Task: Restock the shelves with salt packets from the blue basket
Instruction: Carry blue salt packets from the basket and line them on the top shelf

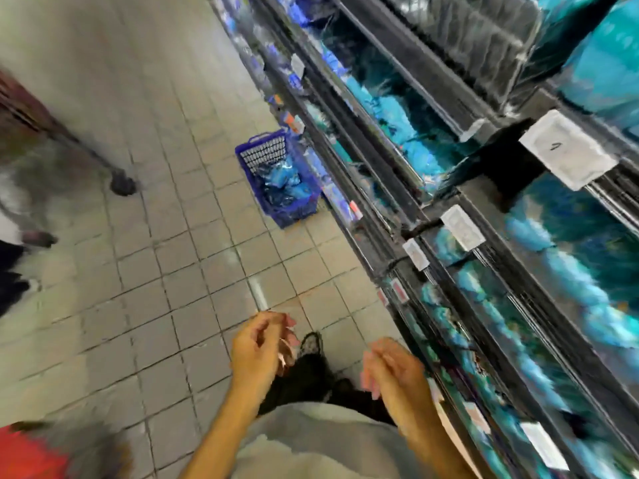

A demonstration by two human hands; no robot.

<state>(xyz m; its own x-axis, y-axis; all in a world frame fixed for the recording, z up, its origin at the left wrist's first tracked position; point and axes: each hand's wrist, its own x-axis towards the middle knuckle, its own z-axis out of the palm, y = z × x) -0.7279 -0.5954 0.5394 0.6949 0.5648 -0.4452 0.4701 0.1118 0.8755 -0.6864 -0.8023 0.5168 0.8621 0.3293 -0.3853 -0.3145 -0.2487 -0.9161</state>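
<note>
- The blue basket (276, 178) is seen standing on the tiled floor (138, 271), pressed close against the foot of the shelves (397, 216), well ahead of the person and apart from both hands.
- Salt packets (281, 184), pale blue and glossy, are heaped inside it; the fill appears to reach roughly half the depth, though blur prevents a count.
- The basket's long axis is judged to run along the aisle, parallel to the shelf front, with its mesh end wall turned toward the far end of the aisle.
- From the hands, the basket lies forward and a little to the left of the shelf edge; neither hand is clearly nearer, though the right hand (390, 368) is on the shelf side and the left hand (261, 344) on the aisle side.
- The left hand is held loosely curled, fingers half bent; nothing can be confirmed in it, though a faint pinkish smear near the fingertips cannot be told apart from blur.
- The right hand is relaxed and partly spread, with no packet held.
- The shelves to the right are already lined with blue and teal packets behind black rails, with white price tags (567, 150) clipped along the edges.
- A walk forward and a stoop to the basket is judged to be the next requirement, since it is out of reach.
- A shoe (311, 344) of the person is visible between the hands.
</note>
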